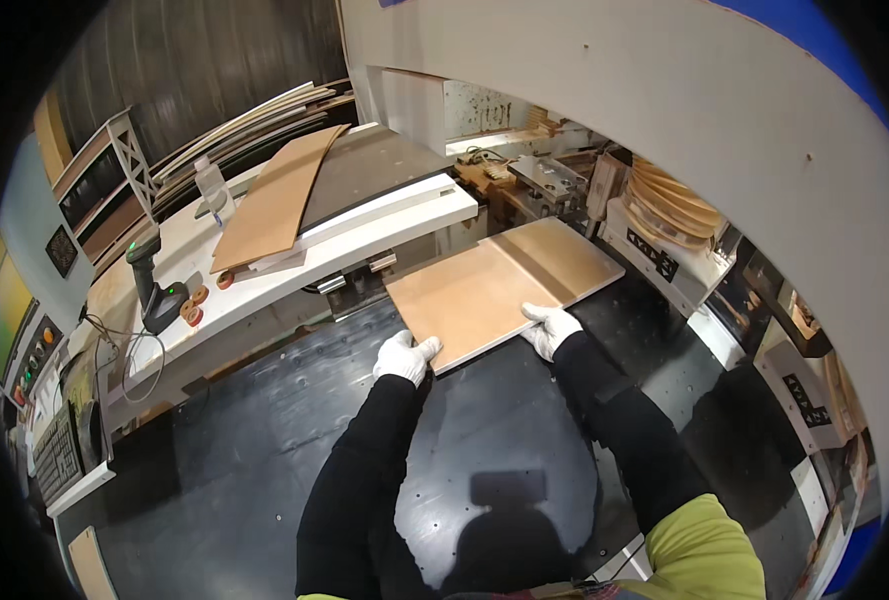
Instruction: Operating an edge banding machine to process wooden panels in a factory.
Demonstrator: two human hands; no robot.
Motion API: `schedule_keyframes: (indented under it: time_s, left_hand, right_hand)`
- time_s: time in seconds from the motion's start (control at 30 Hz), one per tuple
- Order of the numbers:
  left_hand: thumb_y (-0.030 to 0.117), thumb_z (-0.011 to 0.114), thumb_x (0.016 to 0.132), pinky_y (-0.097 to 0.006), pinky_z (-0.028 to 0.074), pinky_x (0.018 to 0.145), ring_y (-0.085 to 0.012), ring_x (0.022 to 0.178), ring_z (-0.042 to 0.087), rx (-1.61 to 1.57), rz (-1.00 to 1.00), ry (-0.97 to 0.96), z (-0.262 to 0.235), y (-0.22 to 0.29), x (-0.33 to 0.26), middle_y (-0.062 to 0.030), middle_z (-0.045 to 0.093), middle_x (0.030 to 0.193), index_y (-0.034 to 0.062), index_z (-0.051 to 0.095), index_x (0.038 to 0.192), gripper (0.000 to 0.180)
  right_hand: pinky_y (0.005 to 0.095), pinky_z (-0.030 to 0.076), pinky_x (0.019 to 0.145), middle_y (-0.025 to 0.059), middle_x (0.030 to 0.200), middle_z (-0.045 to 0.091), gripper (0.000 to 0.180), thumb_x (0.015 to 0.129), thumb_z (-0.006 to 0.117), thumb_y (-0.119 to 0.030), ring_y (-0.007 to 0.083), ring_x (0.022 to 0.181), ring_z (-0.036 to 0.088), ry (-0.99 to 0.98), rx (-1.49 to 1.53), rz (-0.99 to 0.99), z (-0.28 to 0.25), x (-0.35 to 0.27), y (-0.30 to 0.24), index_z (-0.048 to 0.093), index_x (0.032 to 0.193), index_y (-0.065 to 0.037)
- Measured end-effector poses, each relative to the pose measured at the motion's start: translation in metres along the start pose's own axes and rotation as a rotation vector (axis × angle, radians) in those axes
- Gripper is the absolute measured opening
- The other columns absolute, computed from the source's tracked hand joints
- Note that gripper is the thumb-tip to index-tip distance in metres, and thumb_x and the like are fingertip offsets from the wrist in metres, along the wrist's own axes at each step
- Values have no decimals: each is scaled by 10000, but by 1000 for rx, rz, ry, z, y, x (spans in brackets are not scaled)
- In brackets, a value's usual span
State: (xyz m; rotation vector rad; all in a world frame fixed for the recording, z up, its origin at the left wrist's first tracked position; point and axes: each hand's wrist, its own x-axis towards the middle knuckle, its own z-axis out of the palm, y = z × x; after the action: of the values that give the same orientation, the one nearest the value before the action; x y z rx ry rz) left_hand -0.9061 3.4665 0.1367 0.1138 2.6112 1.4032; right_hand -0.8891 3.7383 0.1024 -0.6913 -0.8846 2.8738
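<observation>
A flat tan wooden panel (474, 300) with a pale edge lies over the dark machine table, its far right part in shadow beneath the machine. My left hand (405, 357), in a white glove, grips the panel's near left corner, thumb on top. Farther right, my right hand (550, 331), gloved alike, holds the near long edge with its thumb over the top face. The fingers under the panel are hidden on both hands.
The black table (264, 440) spreads around me. A white bench (364, 225) at the back carries a brown board (279, 200), a barcode scanner (149, 285) and tape rolls (196, 305). A keyboard (57, 453) sits far left. Machine heads with a ribbed hose (672, 203) stand right, under a big grey hood (664, 90).
</observation>
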Motion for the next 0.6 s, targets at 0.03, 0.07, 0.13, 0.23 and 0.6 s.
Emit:
schedule_keyframes:
  time_s: [0.03,0.07,0.13,0.23,0.6]
  left_hand:
    - [336,716,771,-336,472,842,-258,951,651,24,-14,-10,1,0,1,-172,678,1033,-9,631,1115,494]
    - [383,684,774,-362,463,870,-291,988,638,84,21,32,4,0,0,-173,671,1049,0,630,1108,511]
    - [439,638,783,-387,455,887,-323,1011,621,278,34,120,11,2,-3,-172,669,1046,21,638,1084,515]
    - [434,609,800,-459,456,865,-387,1060,562,381,94,258,15,5,-14,-240,591,1095,61,579,1134,502]
    - [209,692,762,-456,472,773,-390,928,582,371,413,29,9,-8,-54,-217,582,955,43,558,983,307]
  right_hand:
    - [421,531,870,209,1117,586,272,895,577,-68,305,1006,612,-23,-57,4,-2,-1,-3,520,1143,28]
    - [421,531,870,209,1117,586,272,895,577,-68,305,1006,612,-87,-107,-33,-1,-1,-7,520,1143,28]
    - [376,561,659,174,916,620,333,855,653,-212,271,761,638,37,-461,87,-2,-6,-16,544,1069,19]
    - [286,510,418,82,626,588,371,800,719,-367,204,495,607,91,-821,144,0,-15,-23,558,844,-35]
    - [328,497,386,131,612,573,268,866,584,-191,226,452,596,96,-1016,-118,33,-87,35,519,878,69]
